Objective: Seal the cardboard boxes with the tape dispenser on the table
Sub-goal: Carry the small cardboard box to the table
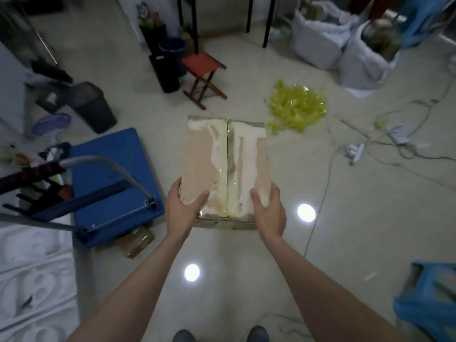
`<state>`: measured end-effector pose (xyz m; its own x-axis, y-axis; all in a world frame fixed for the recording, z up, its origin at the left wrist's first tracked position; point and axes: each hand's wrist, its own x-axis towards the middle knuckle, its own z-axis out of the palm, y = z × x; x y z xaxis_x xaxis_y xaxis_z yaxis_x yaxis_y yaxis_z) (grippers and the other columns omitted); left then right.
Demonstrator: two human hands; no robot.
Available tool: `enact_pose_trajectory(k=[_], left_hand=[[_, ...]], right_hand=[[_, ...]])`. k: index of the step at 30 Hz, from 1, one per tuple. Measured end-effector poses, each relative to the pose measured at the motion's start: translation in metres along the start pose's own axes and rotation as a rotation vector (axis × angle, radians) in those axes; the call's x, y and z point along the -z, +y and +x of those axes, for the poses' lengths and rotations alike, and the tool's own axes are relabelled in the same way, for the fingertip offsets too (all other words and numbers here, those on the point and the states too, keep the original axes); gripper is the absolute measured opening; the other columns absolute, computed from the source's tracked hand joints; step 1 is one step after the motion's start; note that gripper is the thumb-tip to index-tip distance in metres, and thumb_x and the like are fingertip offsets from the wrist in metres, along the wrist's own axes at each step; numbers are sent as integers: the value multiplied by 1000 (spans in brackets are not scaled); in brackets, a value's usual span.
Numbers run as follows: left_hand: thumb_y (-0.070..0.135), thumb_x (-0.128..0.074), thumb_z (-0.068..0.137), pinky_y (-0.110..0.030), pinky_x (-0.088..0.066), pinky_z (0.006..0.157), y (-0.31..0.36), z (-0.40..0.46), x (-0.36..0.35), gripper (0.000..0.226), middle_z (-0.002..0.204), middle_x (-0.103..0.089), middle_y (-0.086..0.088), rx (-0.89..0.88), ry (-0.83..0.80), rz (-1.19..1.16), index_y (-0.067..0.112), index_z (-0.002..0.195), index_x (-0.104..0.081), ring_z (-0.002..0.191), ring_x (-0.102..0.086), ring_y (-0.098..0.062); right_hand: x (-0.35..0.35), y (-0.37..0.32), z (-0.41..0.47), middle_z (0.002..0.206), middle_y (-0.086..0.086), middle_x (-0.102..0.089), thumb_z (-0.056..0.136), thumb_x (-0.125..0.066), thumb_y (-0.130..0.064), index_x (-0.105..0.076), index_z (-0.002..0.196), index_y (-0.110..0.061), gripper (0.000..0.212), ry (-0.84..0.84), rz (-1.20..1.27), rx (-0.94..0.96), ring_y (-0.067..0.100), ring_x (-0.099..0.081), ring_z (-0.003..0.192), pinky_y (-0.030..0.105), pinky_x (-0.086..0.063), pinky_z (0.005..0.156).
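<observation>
At centre frame both hands hold a closed cardboard box (227, 166) above the tiled floor (345, 218). The left hand (181, 211) grips its near left corner, thumb on top; the right hand (267, 212) grips the near right corner likewise. The box's top is torn pale in patches, with yellowish tape (227, 169) along the centre seam. At upper right, two white sacks (345, 48) stand open, their blurred contents unclear. Crumpled yellow tape (296, 108) lies beyond the box.
</observation>
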<state>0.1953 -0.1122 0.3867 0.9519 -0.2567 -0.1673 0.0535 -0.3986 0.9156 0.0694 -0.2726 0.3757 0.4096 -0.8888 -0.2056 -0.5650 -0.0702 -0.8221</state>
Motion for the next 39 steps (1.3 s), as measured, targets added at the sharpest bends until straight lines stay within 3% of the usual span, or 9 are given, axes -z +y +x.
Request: enact_pose_trajectory(k=[9, 14, 19, 22, 26, 28, 30, 33, 39], left_hand=[[49, -79, 79, -27, -41, 80, 210, -13, 72, 73, 113, -60, 7, -106, 80, 59, 22, 140, -50, 98, -50, -12], [70, -74, 68, -40, -61, 75, 291, -10, 117, 86, 112, -65, 4, -126, 32, 90, 22, 135, -50, 95, -64, -19], [71, -73, 70, -42, -61, 77, 362, -10, 147, 86, 117, -64, 0, -194, 6, 115, 20, 134, -49, 99, -64, -22], [68, -73, 72, -38, -60, 72, 397, -5, 148, 80, 114, -65, -1, -224, 7, 136, 19, 131, -52, 97, -64, -22], [67, -74, 72, -29, -52, 70, 431, 13, 134, 81, 121, -65, -4, -224, -24, 121, 16, 132, -52, 103, -62, -23], [66, -74, 73, -32, -51, 78, 448, 25, 123, 83, 125, -64, -5, -222, -34, 110, 15, 134, -51, 109, -61, -25], [65, -74, 74, -36, -51, 85, 466, 40, 111, 83, 128, -63, -5, -236, -34, 100, 15, 135, -50, 114, -60, -27], [69, -73, 71, -33, -47, 83, 495, 73, 95, 90, 129, -63, -6, -266, -34, 98, 14, 138, -50, 115, -59, -27], [84, -58, 52, -37, -49, 87, 549, 139, 58, 106, 123, -64, -1, -309, -25, 126, 19, 136, -51, 110, -59, -25]], right_hand=[[111, -200, -13, 141, 0, -58, 91, -61, -59, -41, 146, -35, 63, 5, 69, 65, 30, -51, 128, 36, -38, 98], [161, -293, -23, 140, 3, -57, 88, -66, -55, -42, 144, -31, 66, -59, 132, 114, 29, -52, 129, 44, -42, 109], [206, -362, -32, 125, -1, -59, 88, -68, -50, -44, 133, -33, 54, -85, 155, 167, 25, -55, 119, 46, -47, 103], [225, -393, -28, 113, -3, -57, 94, -65, -39, -43, 131, -25, 46, -75, 165, 175, 22, -55, 106, 38, -47, 93], [246, -427, -4, 112, -1, -56, 94, -65, -38, -42, 130, -22, 46, -35, 109, 181, 22, -53, 96, 35, -43, 80], [255, -441, 15, 115, 1, -58, 94, -65, -39, -44, 130, -21, 45, -23, 94, 180, 23, -53, 97, 36, -44, 80], [261, -455, 36, 122, 4, -61, 94, -63, -40, -46, 133, -20, 47, -7, 77, 198, 27, -55, 103, 36, -44, 82], [262, -472, 72, 136, 5, -58, 96, -60, -43, -45, 140, -23, 51, -2, 85, 234, 31, -52, 123, 38, -42, 92], [266, -501, 153, 158, 3, -38, 100, -52, -48, -19, 159, -37, 68, -14, 102, 293, 32, -38, 142, 44, -36, 110]])
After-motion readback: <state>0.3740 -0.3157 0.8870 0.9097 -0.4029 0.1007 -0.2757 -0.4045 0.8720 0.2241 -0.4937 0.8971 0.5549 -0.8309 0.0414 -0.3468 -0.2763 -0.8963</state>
